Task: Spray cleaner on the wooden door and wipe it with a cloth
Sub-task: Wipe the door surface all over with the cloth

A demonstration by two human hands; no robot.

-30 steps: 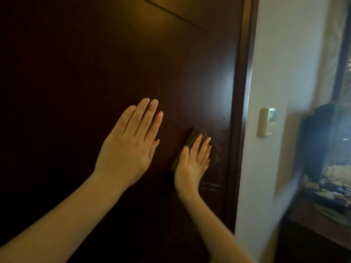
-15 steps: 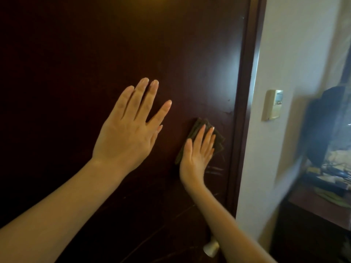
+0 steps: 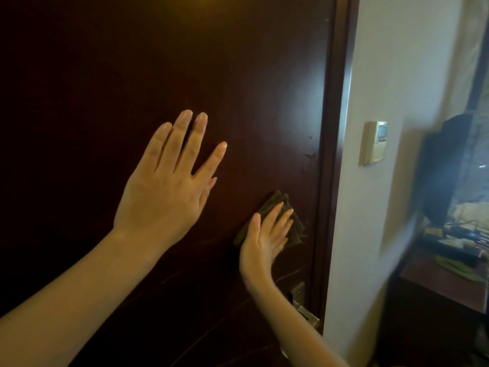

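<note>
A dark brown wooden door (image 3: 132,62) fills most of the view. My left hand (image 3: 169,184) lies flat against it near the middle, fingers spread, holding nothing. My right hand (image 3: 264,239) presses a folded dark cloth (image 3: 293,229) flat against the door, close to the door's right edge and above the lock. The cloth shows above and to the right of my fingers. Faint wipe streaks mark the wood beside and below it. No spray bottle is in view.
A metal lock plate and handle (image 3: 301,305) sit low on the door, partly behind my right forearm. The door frame (image 3: 333,128) borders a pale wall with a small control panel (image 3: 374,141). A dark cabinet (image 3: 436,300) with clutter stands at the right.
My right hand and the cloth have slid downward along the door's right edge toward the lock. My left hand stays flat on the door, its fingers now more spread. The view has tilted down.
</note>
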